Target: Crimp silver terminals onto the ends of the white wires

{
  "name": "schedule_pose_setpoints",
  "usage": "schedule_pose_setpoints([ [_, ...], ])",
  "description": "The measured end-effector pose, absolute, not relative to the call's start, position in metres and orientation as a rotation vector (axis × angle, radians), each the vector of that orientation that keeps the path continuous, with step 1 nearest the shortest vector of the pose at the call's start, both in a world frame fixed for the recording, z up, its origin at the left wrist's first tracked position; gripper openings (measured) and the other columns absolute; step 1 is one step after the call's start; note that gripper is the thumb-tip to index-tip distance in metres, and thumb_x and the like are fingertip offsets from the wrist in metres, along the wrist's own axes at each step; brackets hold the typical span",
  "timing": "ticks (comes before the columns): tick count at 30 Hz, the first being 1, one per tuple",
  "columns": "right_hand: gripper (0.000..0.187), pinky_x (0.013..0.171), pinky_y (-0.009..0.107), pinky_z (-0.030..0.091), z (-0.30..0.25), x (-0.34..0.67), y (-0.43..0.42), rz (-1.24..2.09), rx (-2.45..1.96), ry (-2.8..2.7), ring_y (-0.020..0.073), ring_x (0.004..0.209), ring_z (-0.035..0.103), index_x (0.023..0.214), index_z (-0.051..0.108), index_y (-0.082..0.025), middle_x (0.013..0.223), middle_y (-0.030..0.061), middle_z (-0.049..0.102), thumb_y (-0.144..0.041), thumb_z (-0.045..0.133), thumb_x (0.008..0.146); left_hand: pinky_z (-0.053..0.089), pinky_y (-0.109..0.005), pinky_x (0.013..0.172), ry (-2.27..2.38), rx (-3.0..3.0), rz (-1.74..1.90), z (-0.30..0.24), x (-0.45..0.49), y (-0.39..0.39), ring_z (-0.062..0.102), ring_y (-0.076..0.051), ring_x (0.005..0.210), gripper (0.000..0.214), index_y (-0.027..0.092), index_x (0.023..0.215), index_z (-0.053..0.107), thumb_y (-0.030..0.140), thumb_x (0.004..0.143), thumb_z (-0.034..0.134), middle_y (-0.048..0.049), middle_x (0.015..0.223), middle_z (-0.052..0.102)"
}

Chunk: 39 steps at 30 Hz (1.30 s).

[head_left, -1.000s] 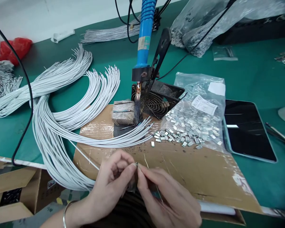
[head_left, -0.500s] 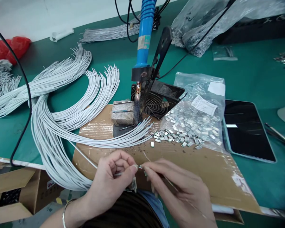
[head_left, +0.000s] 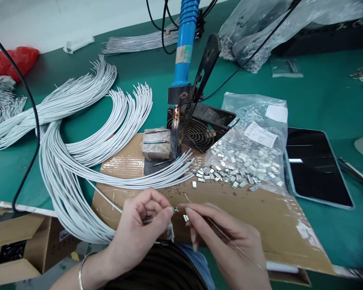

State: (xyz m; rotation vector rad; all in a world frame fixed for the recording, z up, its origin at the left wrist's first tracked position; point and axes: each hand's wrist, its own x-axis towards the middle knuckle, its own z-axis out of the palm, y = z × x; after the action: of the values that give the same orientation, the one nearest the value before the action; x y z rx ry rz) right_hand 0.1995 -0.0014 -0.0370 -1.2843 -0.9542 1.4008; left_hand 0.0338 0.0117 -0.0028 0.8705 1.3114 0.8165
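My left hand (head_left: 142,227) is closed in a pinch on the end of a thin white wire (head_left: 104,197) that runs up-left to the wire bundle. My right hand (head_left: 226,241) is closed too, pinching a small silver metal clip (head_left: 186,218) and a thin strand of solder wire (head_left: 230,239) that trails down-right across it. The fingertips of both hands meet over the near edge of the cardboard sheet (head_left: 260,217). Just beyond stands the blue-handled soldering iron (head_left: 183,48) in its black stand, tip down.
Curved bundles of white wires (head_left: 78,161) lie at left. A pile of small metal clips (head_left: 230,173) spills from a plastic bag (head_left: 254,133). A black fan (head_left: 202,129), a tablet (head_left: 317,165), a black cable (head_left: 27,121) and a cardboard box (head_left: 18,245) surround the work area.
My right hand has slid down-right and drawn slightly apart from the left, and the small clip now shows at its fingertips. The left hand has held its pinch nearly still.
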Motion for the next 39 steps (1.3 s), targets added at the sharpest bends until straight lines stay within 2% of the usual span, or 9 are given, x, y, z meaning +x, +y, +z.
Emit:
schedule_pose_setpoints([
  [8, 0.011, 0.044, 0.018, 0.042, -0.023, 0.185, -0.003, 1.491, -1.308, -0.849, 0.0086, 0.046, 0.054, 0.084, 0.089, -0.025, 0.058, -0.0013, 0.060, -0.034, 0.083, 0.081, 0.035, -0.019, 0.052, 1.344, 1.004, 0.893, -0.010, 0.035, 0.004, 0.045, -0.009, 0.054, 0.023, 0.017, 0.082, 0.062, 0.033, 0.096, 0.069, 0.0025, 0.061, 0.059],
  [15, 0.015, 0.040, 0.019, 0.041, -0.033, 0.171, -0.012, 1.429, -1.309, -0.699, 0.0094, 0.045, 0.052, 0.082, 0.087, -0.024, 0.057, -0.0013, 0.061, -0.038, 0.082, 0.085, 0.040, -0.021, 0.054, 1.367, 1.138, 0.939, -0.020, 0.037, -0.006, 0.054, -0.011, 0.056, 0.021, 0.019, 0.090, 0.063, 0.035, 0.103, 0.061, 0.0000, 0.066, 0.066],
  [18, 0.010, 0.041, 0.019, 0.041, -0.038, 0.162, -0.017, 1.286, -1.303, -0.736, 0.0088, 0.045, 0.052, 0.084, 0.088, -0.026, 0.057, -0.0024, 0.060, -0.030, 0.079, 0.087, 0.041, -0.020, 0.055, 1.324, 1.064, 0.947, -0.022, 0.036, -0.009, 0.054, -0.011, 0.058, 0.023, 0.019, 0.093, 0.063, 0.038, 0.105, 0.059, 0.0001, 0.069, 0.065],
  [22, 0.015, 0.053, 0.018, 0.051, -0.038, 0.158, -0.020, 1.002, -1.315, -0.895, 0.0094, 0.052, 0.060, 0.087, 0.087, -0.028, 0.062, -0.0022, 0.067, -0.016, 0.077, 0.087, 0.036, -0.019, 0.054, 1.309, 0.989, 0.949, -0.021, 0.037, -0.008, 0.046, -0.009, 0.057, 0.025, 0.018, 0.091, 0.063, 0.040, 0.104, 0.062, 0.0027, 0.066, 0.059],
  [25, 0.014, 0.057, 0.020, 0.056, -0.035, 0.165, -0.018, 0.967, -1.308, -0.992, 0.0113, 0.055, 0.063, 0.087, 0.087, -0.026, 0.067, 0.0000, 0.071, -0.015, 0.078, 0.087, 0.034, -0.019, 0.053, 1.298, 0.923, 0.931, -0.019, 0.037, -0.003, 0.044, -0.009, 0.055, 0.027, 0.017, 0.087, 0.061, 0.040, 0.101, 0.066, 0.0036, 0.063, 0.057],
  [30, 0.006, 0.048, 0.017, 0.054, -0.031, 0.178, -0.009, 1.087, -1.413, -0.872, 0.0103, 0.046, 0.062, 0.086, 0.084, -0.024, 0.059, -0.0017, 0.069, -0.024, 0.078, 0.088, 0.029, -0.020, 0.051, 1.344, 0.901, 0.896, -0.014, 0.037, 0.008, 0.038, -0.008, 0.053, 0.026, 0.016, 0.081, 0.061, 0.035, 0.095, 0.071, 0.0047, 0.060, 0.053],
  [35, 0.007, 0.047, 0.017, 0.052, -0.028, 0.180, -0.002, 1.149, -1.375, -0.840, 0.0105, 0.049, 0.062, 0.079, 0.082, -0.024, 0.063, -0.0010, 0.069, -0.025, 0.081, 0.085, 0.020, -0.022, 0.048, 1.409, 0.932, 0.797, -0.010, 0.038, 0.012, 0.028, -0.008, 0.049, 0.024, 0.017, 0.076, 0.060, 0.033, 0.088, 0.074, 0.0088, 0.052, 0.039],
  [39, 0.009, 0.048, 0.020, 0.049, -0.031, 0.180, 0.002, 1.096, -1.353, -0.972, 0.0117, 0.054, 0.059, 0.077, 0.081, -0.023, 0.066, 0.0008, 0.065, -0.023, 0.079, 0.086, 0.021, -0.022, 0.048, 1.416, 0.911, 0.812, -0.014, 0.039, 0.012, 0.028, -0.008, 0.051, 0.023, 0.017, 0.075, 0.062, 0.033, 0.088, 0.073, 0.0069, 0.054, 0.043],
])
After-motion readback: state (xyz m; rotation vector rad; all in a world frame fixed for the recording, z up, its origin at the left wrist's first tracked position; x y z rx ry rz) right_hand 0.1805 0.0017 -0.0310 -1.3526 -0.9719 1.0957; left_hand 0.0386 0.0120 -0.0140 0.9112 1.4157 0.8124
